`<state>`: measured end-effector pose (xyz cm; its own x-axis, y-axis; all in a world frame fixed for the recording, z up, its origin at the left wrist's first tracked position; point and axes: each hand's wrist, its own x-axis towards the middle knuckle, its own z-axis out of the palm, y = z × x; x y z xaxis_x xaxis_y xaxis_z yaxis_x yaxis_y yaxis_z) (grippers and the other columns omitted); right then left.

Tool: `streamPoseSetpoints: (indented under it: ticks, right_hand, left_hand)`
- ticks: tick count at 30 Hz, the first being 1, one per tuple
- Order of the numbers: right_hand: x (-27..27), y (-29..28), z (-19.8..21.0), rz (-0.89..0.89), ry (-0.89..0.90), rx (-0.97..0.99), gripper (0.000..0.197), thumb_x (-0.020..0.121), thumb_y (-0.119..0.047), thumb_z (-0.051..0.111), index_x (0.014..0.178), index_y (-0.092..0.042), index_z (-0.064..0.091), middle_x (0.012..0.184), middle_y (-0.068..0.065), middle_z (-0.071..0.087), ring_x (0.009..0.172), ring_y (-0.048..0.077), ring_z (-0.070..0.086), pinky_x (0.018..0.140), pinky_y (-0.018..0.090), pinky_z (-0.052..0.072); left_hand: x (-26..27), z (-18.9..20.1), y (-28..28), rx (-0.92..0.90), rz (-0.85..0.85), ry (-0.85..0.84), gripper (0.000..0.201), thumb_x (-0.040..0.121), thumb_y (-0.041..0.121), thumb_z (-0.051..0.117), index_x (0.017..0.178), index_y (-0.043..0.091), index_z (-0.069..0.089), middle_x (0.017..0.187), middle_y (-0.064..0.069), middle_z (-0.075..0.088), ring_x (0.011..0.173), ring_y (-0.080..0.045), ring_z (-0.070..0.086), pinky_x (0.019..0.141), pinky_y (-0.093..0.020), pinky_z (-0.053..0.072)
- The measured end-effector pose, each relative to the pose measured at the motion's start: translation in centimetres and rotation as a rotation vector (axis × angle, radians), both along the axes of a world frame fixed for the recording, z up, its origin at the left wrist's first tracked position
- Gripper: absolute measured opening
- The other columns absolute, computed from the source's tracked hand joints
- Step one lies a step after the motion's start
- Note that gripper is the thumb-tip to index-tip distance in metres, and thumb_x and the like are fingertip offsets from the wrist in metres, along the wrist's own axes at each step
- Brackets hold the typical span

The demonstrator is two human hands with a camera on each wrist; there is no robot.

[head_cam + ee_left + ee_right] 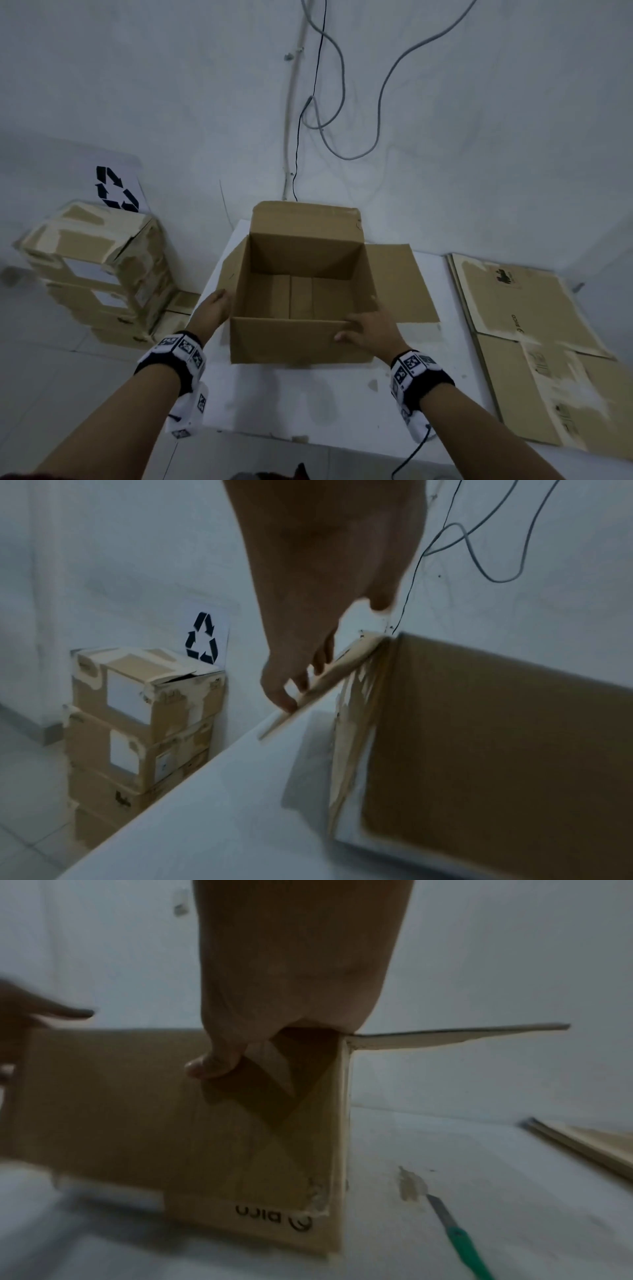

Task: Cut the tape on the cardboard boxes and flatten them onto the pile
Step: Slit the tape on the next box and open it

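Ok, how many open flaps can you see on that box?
3 on the box: far flap upright, right flap spread flat, left flap angled out by the left hand. A near flap may be hidden.

The right hand (274, 993) has its grip on the top near edge of the open brown cardboard box (137, 1110), thumb pressed on the outside wall right by the corner, with one flap (455, 1034) sticking out flat to the side. A green-handled utility knife (457, 1231) lies on the white tabletop (479, 1164) just beside the box. The other hand's fingers (44, 1010) poke in, pretty blurry, and flattened cardboard sheets (589, 1142) lie at the far edge.
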<state>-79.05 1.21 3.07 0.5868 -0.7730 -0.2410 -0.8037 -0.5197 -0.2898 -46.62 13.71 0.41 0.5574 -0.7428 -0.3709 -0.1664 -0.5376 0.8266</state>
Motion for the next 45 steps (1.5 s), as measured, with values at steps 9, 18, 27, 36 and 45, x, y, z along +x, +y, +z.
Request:
streamPoseSetpoints:
  ticks: [9, 18, 27, 36, 45]
  right_hand:
    - [7.3, -2.6, 8.3, -0.228, -0.324, 0.03, 0.078, 0.066, -0.087, 0.054, 0.115, -0.029, 0.07, 0.109, -0.007, 0.07, 0.099, 0.017, 0.064, 0.087, 0.037, 0.053]
    - [7.5, -3.6, 7.9, -0.674, -0.755, 0.498, 0.074, 0.075, -0.058, 0.077, 0.125, -0.005, 0.064, 0.125, 0.008, 0.065, 0.111, 0.026, 0.062, 0.1, 0.04, 0.05]
    - [7.2, -3.5, 5.8, -0.865, -0.884, 0.629, 0.075, 0.082, -0.042, 0.076, 0.136, 0.003, 0.051, 0.138, 0.013, 0.056, 0.124, 0.03, 0.053, 0.107, 0.04, 0.042]
    - [7.1, -3.5, 5.2, -0.91, -0.799, 0.562, 0.085, 0.076, -0.056, 0.076, 0.134, 0.001, 0.054, 0.13, 0.015, 0.06, 0.115, 0.031, 0.057, 0.102, 0.04, 0.046]
    - [6.3, -1.5, 6.6, -0.653, -0.722, 0.513, 0.076, 0.073, -0.07, 0.069, 0.125, -0.015, 0.062, 0.119, 0.003, 0.067, 0.108, 0.023, 0.063, 0.101, 0.042, 0.05]
  left_hand:
    - [2.1, 1.8, -0.9, 0.076, 0.246, -0.018, 0.074, 0.096, 0.056, 0.023, 0.147, 0.002, 0.028, 0.151, -0.027, 0.029, 0.135, -0.047, 0.031, 0.112, -0.054, 0.028]
    - [-1.4, 3.9, -3.5, 0.023, 0.178, 0.762, 0.085, 0.088, 0.074, 0.034, 0.148, 0.015, 0.027, 0.146, -0.017, 0.039, 0.132, -0.038, 0.037, 0.107, -0.057, 0.029]
    - [2.3, 8.4, -2.7, -0.324, 0.301, 0.483, 0.037, 0.096, 0.036, 0.033, 0.082, 0.013, 0.058, 0.077, -0.007, 0.065, 0.075, -0.028, 0.053, 0.07, -0.033, 0.043]
    - [-6.9, 11.2, -8.2, -0.344, -0.182, -0.091, 0.065, 0.064, 0.066, 0.073, 0.123, 0.04, 0.059, 0.138, -0.001, 0.048, 0.129, -0.023, 0.043, 0.11, -0.042, 0.037]
    - [-8.2, 9.6, -10.4, -0.178, -0.063, -0.084, 0.129, 0.056, 0.048, 0.088, 0.146, 0.02, -0.001, 0.146, -0.016, 0.028, 0.13, -0.036, 0.038, 0.108, -0.049, 0.035]
